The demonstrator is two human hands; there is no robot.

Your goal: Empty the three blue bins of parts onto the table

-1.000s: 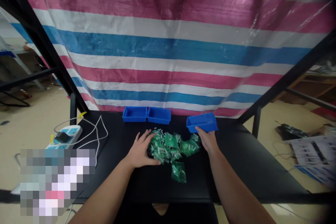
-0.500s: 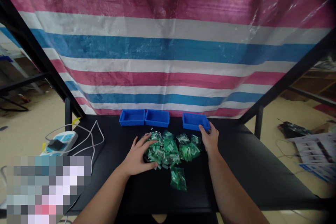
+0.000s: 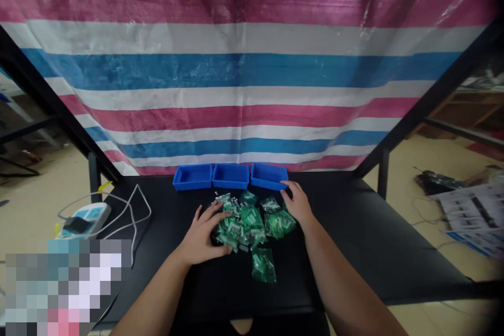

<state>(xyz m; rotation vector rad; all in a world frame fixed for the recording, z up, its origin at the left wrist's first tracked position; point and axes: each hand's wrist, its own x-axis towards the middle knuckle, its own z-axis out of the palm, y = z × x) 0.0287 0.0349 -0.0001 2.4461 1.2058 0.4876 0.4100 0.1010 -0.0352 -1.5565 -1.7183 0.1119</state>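
Note:
Fingers spread, my left hand (image 3: 203, 236) rests against the left side of a pile of small clear bags (image 3: 240, 223) with green and whitish contents. My right hand (image 3: 298, 200) is at the front right corner of the right blue tray (image 3: 270, 184), its fingers apart and a fingertip at the rim. The middle blue tray (image 3: 231, 184) and the left blue tray (image 3: 192, 185) stand beside it in a row behind the pile. More green bags (image 3: 279, 224) lie at the pile's right, and a single bag (image 3: 263, 265) lies nearer to me.
A white power strip (image 3: 88, 220) with a black plug and loose white cables (image 3: 136, 212) lies on the left of the black table (image 3: 362, 252). A striped plastic sheet (image 3: 236, 73) hangs behind the table between black frame bars (image 3: 417, 100).
The right blue tray has slid left against the middle one, with my right hand moving along. My right fingers have loosened from its corner. My left hand stays by the pile.

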